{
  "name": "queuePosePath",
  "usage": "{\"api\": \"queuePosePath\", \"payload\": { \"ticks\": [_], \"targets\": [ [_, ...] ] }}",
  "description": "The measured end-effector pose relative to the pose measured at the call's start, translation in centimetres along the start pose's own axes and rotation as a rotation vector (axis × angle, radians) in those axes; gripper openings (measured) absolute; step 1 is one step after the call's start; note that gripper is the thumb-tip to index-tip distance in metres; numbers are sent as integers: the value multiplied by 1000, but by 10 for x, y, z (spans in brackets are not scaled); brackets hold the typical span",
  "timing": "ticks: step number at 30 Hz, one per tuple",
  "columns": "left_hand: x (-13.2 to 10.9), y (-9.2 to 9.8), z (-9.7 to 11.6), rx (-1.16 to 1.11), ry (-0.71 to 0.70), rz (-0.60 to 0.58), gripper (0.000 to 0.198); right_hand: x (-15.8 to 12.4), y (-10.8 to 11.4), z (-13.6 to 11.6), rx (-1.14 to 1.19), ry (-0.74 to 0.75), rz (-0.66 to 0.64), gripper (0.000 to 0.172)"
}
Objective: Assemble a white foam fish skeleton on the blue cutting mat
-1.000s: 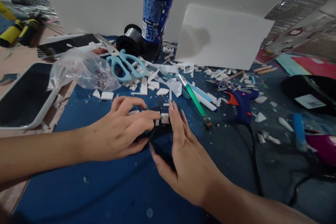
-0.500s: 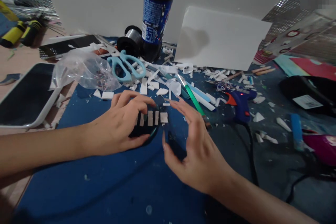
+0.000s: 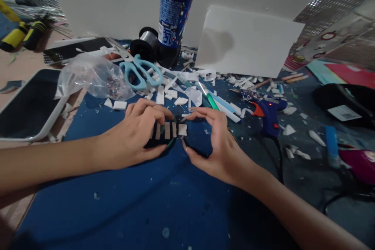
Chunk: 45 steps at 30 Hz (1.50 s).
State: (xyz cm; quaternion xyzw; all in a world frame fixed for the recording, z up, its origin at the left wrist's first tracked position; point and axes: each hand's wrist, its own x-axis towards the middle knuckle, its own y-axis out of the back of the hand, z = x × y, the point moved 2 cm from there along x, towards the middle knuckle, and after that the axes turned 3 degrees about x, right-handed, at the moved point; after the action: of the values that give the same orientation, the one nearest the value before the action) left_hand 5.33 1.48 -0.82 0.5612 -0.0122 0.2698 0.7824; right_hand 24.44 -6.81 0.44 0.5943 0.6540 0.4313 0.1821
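My left hand [image 3: 133, 129] curls over a row of small pale strips [image 3: 167, 130] on a dark backing, fingers along its far edge and thumb along its near edge. One bent fingertip rests down on the strips, and long teal nails show. Part of the row is hidden under this hand. At the row's right end lies a small whitish square piece [image 3: 182, 129]. My right hand [image 3: 218, 136] arches around that square with thumb and fingers apart, the nail tips close to its far and near edges. I cannot tell whether they touch it.
White scraps [image 3: 171, 93] litter the blue mat [image 3: 123, 207]. Behind are blue-handled scissors [image 3: 140, 72], a dark drink bottle [image 3: 174, 19] and a wire spool [image 3: 145, 43]. A green cutter [image 3: 211, 100], a glue gun [image 3: 269, 115] and a phone [image 3: 27, 103] lie around.
My right hand has moved slightly up, its fingers curling more so that thumb and fingertips come nearer the whitish square. My left hand stays over the strips.
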Motion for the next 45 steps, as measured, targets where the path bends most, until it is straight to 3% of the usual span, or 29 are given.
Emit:
{"api": "queuePosePath", "payload": {
  "ticks": [20, 27, 45],
  "targets": [
    [-2, 3, -1, -8, 46, -43, 24, 0, 0, 4, 52, 2, -7, 58],
    [-10, 7, -3, 31, 112, -42, 29, 0, -1, 3, 102, -29, -29, 65],
    [-12, 8, -7, -66, 175, -54, 29, 3, -8, 7, 193, -46, -57, 64]
  ]
}}
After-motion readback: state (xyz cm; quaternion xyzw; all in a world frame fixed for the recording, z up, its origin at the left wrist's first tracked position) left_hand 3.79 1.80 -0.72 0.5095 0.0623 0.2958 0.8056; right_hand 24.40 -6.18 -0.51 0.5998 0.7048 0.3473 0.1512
